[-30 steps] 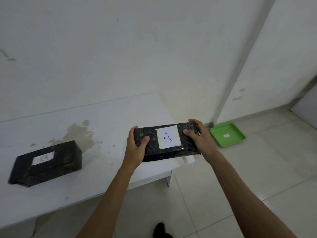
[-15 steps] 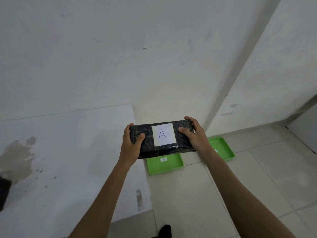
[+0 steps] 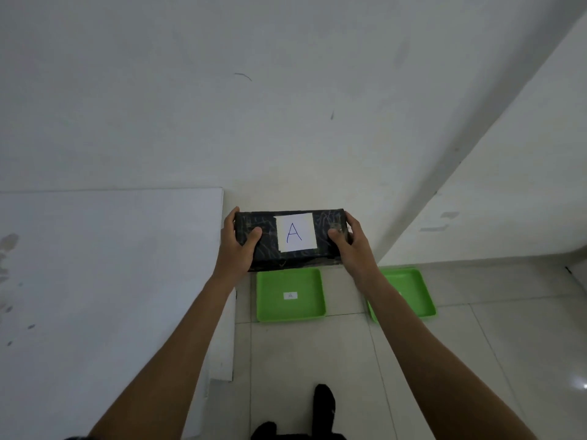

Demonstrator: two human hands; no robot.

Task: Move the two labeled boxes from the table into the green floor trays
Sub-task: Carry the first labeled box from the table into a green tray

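Observation:
A black-wrapped box (image 3: 266, 249) with a white label marked "A" is held in the air, level, past the table's right edge. My left hand (image 3: 236, 249) grips its left end and my right hand (image 3: 352, 246) grips its right end. On the floor just below it lies a green tray (image 3: 279, 308) with a small white "A" tag in its middle. A second green tray (image 3: 409, 290) lies to the right, partly hidden by my right forearm. The other labeled box is out of view.
The white table (image 3: 111, 281) fills the left, with stains near its left edge. White walls meet in a corner behind the trays. The floor is pale tile. My dark-socked foot (image 3: 324, 404) stands on the floor near the bottom.
The view has swung right and the box has moved off the table to above the floor trays. The second box has left the view. Both trays now show.

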